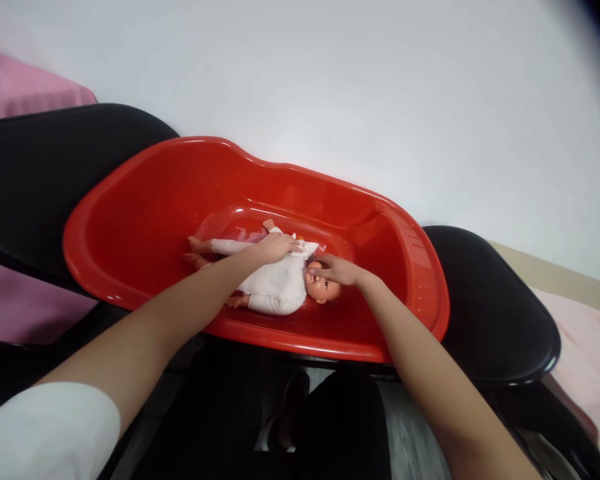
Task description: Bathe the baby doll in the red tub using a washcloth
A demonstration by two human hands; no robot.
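A baby doll (280, 283) in white clothing lies on its back inside a red baby bathtub (140, 200), head to the right and bare feet to the left. My left hand (276, 247) rests over the doll's upper chest, its fingers closed on a piece of white cloth (309, 249) by the doll's neck. Whether that cloth is part of the clothing I cannot tell. From the right, my right hand (341, 270) grips the doll's head, with fingers and thumb across the top and cheek. My left forearm covers part of the doll's legs.
The tub spans two black chairs, one seat (55, 160) at the left and another seat (490, 307) at the right. A pale wall (330, 87) stands behind. Pink fabric (35, 87) shows at the left and lighter pink fabric (585, 360) at the right. Dark-clothed legs are below the near rim.
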